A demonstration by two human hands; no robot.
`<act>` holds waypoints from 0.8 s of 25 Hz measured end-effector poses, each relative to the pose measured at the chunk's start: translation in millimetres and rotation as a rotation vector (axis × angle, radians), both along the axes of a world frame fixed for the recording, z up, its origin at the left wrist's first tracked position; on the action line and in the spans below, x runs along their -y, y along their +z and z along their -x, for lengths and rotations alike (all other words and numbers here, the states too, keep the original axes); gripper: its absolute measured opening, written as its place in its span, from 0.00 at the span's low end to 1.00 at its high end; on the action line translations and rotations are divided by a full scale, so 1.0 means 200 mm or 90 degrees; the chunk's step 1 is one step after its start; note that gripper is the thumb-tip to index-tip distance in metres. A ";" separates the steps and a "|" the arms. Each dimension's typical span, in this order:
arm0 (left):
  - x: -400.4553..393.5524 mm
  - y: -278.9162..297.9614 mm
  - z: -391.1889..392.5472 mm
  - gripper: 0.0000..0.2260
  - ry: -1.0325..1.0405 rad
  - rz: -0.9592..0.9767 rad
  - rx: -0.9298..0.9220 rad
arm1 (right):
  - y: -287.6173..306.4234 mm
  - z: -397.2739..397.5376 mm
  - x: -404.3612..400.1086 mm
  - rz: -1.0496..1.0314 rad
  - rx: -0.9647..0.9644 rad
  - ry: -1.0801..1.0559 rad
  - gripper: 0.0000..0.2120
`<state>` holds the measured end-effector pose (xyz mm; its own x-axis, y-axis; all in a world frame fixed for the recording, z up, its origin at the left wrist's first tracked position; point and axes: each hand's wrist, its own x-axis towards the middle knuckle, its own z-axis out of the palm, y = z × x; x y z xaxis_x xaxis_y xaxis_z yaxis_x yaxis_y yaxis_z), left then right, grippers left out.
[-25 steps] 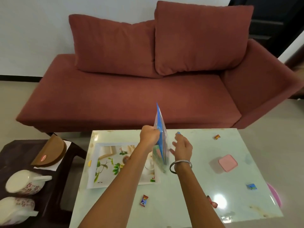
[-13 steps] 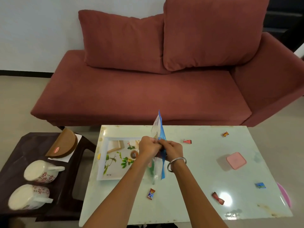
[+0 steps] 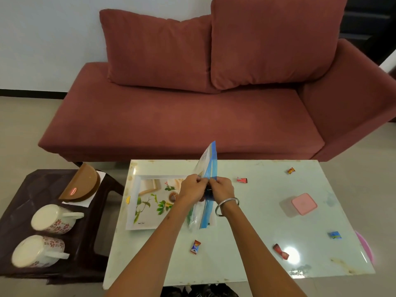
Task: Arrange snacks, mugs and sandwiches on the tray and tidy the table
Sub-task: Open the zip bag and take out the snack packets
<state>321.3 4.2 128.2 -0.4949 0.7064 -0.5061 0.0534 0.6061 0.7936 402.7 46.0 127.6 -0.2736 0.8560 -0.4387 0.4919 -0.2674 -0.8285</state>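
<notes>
A home living room: red sofa behind a glass coffee table.

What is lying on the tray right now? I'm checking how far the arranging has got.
Only the tray's own leaf print shows, and no loose item that I can make out. Both hands and the blue packet they hold cover its right part.

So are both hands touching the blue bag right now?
Touching. The head view shows the left hand and right hand pinching the blue bag at its middle edge.
</notes>
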 end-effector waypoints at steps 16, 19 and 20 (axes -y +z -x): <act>0.01 -0.04 -0.06 0.16 -0.006 -0.015 -0.213 | -0.03 0.03 0.06 -0.211 0.214 0.081 0.17; 0.01 -0.04 -0.06 0.16 -0.004 0.021 -0.248 | -0.04 0.04 0.06 -0.211 0.243 0.080 0.17; 0.01 -0.04 -0.07 0.16 0.003 0.035 -0.253 | -0.05 0.03 0.06 -0.206 0.251 0.077 0.16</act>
